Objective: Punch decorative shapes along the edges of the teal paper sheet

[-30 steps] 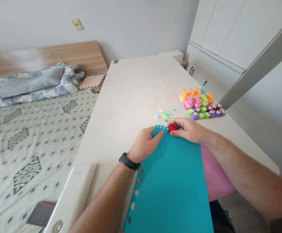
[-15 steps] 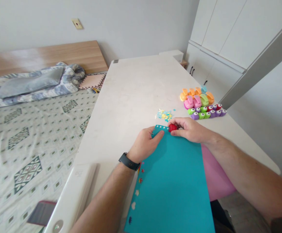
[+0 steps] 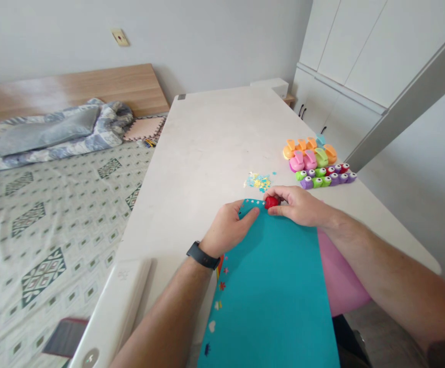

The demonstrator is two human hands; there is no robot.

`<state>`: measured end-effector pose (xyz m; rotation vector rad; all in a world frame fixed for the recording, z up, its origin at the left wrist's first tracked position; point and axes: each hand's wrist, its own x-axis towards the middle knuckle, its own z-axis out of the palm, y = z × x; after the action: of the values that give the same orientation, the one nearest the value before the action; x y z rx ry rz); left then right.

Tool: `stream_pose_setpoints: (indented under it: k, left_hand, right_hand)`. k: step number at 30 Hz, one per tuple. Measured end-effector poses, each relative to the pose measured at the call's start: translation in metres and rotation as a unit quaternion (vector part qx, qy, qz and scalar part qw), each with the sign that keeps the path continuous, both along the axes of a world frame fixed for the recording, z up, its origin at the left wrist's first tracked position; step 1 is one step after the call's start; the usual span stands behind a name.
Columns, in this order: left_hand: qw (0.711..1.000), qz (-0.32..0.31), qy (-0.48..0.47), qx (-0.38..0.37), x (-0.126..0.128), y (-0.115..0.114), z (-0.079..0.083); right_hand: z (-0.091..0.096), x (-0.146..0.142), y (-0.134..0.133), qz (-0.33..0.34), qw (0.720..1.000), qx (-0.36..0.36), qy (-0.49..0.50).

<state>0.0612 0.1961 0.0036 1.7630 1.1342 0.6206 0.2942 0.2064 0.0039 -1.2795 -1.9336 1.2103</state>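
While the left hand (image 3: 226, 230) lies half open on a teal paper sheet (image 3: 272, 291), pressing it down near the top edge, the right hand (image 3: 299, 207) pinches a small red craft punch (image 3: 272, 202) onto that edge. The sheet rests on a white table (image 3: 207, 143). Just beyond lie scattered paper cutouts (image 3: 258, 181), and farther right, rows of colourful craft punches (image 3: 314, 163).

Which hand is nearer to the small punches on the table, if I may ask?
Right. The right hand is just below and to the left of the small punches; the left hand is farther left, on the teal paper.
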Motion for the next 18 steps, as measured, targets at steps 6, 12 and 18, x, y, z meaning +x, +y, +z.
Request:
stream_pose_setpoints:
  k: [6,12,18]
  left_hand:
    - [0.999,0.028,0.012,0.025,0.004,-0.002,0.006]
    - [0.998,0.039,0.038,0.037,0.009,-0.003,0.005]
    - [0.998,0.042,0.04,0.027,0.009,-0.003,0.003]
  right_hand:
    - [0.001,-0.004,-0.004,0.006,1.0,0.024,-0.005]
    - [0.003,-0.01,-0.009,0.018,0.997,0.076,-0.025]
    - [0.006,-0.013,-0.011,0.018,0.995,0.09,-0.036]
